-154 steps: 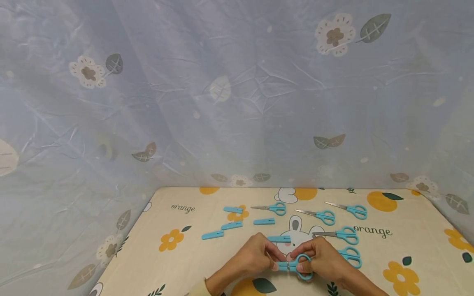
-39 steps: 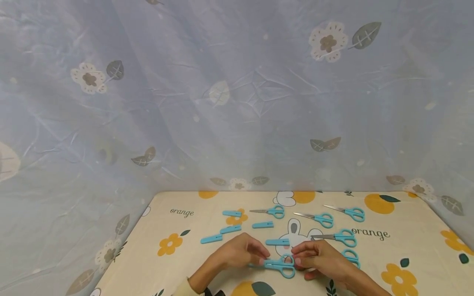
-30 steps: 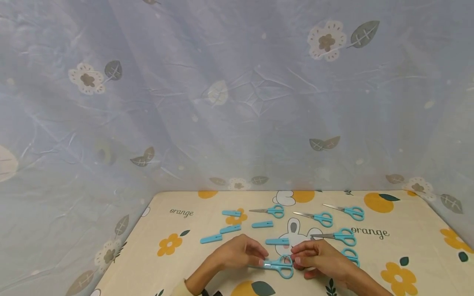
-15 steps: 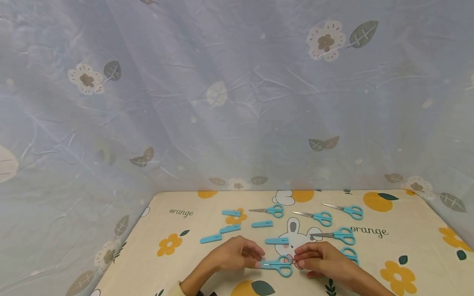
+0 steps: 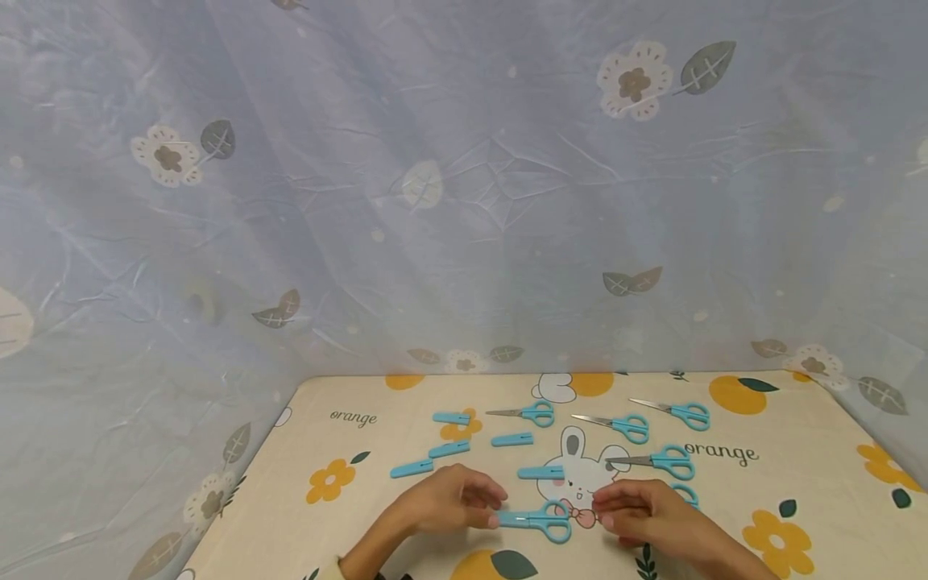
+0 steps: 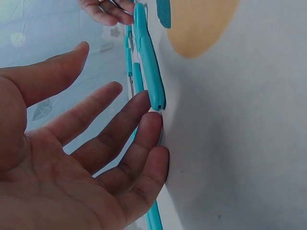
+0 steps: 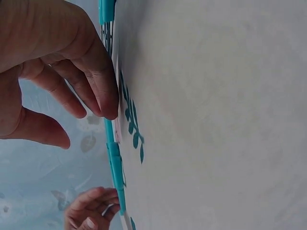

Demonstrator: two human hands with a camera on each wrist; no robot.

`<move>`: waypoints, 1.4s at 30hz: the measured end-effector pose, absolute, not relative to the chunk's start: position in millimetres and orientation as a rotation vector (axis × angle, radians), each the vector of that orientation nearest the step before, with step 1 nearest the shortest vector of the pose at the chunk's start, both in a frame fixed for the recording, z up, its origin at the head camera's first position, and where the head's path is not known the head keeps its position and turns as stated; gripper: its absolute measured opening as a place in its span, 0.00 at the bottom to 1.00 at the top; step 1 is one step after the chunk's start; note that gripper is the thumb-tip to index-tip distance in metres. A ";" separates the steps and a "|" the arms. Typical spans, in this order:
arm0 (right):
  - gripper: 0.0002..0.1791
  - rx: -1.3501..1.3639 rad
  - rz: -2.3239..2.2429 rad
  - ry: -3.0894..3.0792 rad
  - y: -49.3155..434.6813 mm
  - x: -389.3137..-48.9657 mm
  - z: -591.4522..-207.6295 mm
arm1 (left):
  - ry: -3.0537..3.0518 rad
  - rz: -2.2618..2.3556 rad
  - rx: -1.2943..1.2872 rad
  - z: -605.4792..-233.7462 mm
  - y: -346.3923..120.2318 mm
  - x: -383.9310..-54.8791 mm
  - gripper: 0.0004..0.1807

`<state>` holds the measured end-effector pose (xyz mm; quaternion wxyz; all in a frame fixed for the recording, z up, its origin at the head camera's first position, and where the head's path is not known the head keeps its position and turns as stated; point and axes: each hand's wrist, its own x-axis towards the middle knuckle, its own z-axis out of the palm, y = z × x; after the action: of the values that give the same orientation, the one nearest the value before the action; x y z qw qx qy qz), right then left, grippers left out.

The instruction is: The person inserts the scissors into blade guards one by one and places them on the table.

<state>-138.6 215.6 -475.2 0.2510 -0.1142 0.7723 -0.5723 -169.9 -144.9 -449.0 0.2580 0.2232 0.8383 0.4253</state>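
A pair of light blue scissors [image 5: 540,519] lies flat on the tablecloth between the two hands, its blades covered by a matching blue blade cap [image 6: 152,81]. My left hand [image 5: 457,503] is just left of the cap's tip, fingers spread and loosely bent, holding nothing; the left wrist view shows its palm bare. To the right of the finger loops is my right hand [image 5: 648,514], apart from them, its fingers relaxed and its thumb [image 7: 45,129] away from the fingers. Nothing is in its grasp. Behind it, another pair of scissors [image 5: 685,492] is mostly hidden.
Several loose blue caps [image 5: 511,439] lie to the left and middle of the patterned tablecloth [image 5: 377,515]. Bare-bladed scissors [image 5: 538,414] and more scissors [image 5: 674,461] lie at the back and right. A floral curtain [image 5: 435,266] rises behind the table.
Earlier both hands held the scissors and cap end to end. Since then the capped scissors have shifted left and been let go on the cloth, and the hands have drawn apart sideways.
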 end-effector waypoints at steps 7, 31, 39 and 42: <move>0.26 -0.249 -1.539 2.105 221.3 -138.8 -476.6 | 2.274 1.157 0.621 -447.3 -148.9 -169.2 0.15; 0.26 -0.381 -1.565 2.095 240.7 -136.9 -474.7 | 2.428 1.063 0.666 -449.8 -164.5 -176.5 0.19; 0.24 -0.453 -1.555 2.116 242.9 -137.1 -476.2 | 2.441 1.032 0.716 -451.4 -174.9 -178.9 0.21; 0.22 -0.439 -1.529 2.152 242.8 -137.2 -474.3 | 2.451 1.038 0.679 -448.3 -174.4 -176.8 0.20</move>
<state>-137.2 242.8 -474.3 0.2308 -0.1595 0.7825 -0.5559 -176.8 -174.4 -448.3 0.1960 0.2425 0.8749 0.3706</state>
